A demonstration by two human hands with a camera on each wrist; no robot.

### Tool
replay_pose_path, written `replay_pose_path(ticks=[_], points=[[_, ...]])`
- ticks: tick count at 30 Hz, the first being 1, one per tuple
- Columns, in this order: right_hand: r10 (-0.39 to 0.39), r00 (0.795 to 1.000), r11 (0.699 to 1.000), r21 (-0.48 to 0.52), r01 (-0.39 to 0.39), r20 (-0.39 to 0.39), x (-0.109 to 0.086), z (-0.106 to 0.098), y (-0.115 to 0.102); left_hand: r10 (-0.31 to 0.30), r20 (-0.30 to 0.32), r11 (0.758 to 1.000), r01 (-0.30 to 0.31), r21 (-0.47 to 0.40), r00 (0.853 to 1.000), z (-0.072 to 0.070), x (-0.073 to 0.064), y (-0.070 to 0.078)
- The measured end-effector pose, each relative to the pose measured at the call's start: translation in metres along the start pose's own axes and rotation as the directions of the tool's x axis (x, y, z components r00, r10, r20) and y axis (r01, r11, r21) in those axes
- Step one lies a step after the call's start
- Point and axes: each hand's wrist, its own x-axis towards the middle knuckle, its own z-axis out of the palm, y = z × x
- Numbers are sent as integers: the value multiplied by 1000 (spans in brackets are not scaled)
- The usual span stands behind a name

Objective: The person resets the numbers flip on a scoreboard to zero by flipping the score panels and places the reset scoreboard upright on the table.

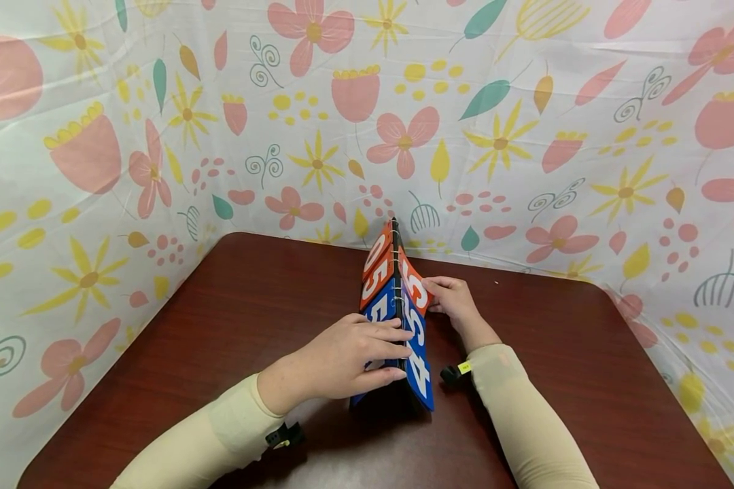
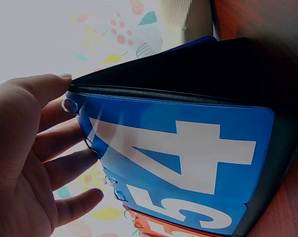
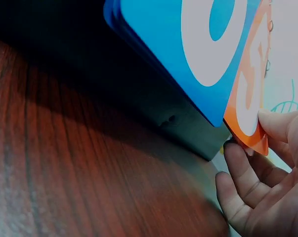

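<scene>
A tabletop flip scoreboard (image 1: 396,295) stands like a tent, its number cards hung on wire rings along a black spine. Red-orange cards are at the far end, blue ones nearer. My left hand (image 1: 348,353) lies across the near part of the spine, its fingers mostly straight. Its thumb (image 2: 45,89) touches the spine's end, beside a blue card showing 4 (image 2: 188,153). On the right face, my right hand (image 1: 455,305) pinches the lower outer edge of a red-orange card (image 3: 250,94) between thumb and fingers. A blue card (image 3: 188,44) hangs beside that one.
The scoreboard stands on a dark red-brown wood table (image 1: 269,292). A white cloth with flowers and leaves (image 1: 355,136) hangs behind and to the sides. Black wrist devices (image 1: 284,435) sit at both sleeve cuffs.
</scene>
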Motion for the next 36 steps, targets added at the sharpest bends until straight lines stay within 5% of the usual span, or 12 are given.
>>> replay_pose_path(ticks=[10, 21, 28, 36], points=[[-21, 997, 1000, 15, 22, -72, 1, -1, -1, 12, -16, 1000, -12, -2, 1000, 2, 0, -2], [8, 990, 989, 145, 12, -138, 5, -7, -2, 9, -10, 1000, -9, 1, 1000, 2, 0, -2], [84, 996, 916, 395, -64, -35, 5, -17, -12, 16, -22, 1000, -16, 1, 1000, 3, 0, -2], [90, 986, 836, 528, -151, 138, -3, -34, -33, 11, -17, 1000, -11, 8, 1000, 2, 0, -2]])
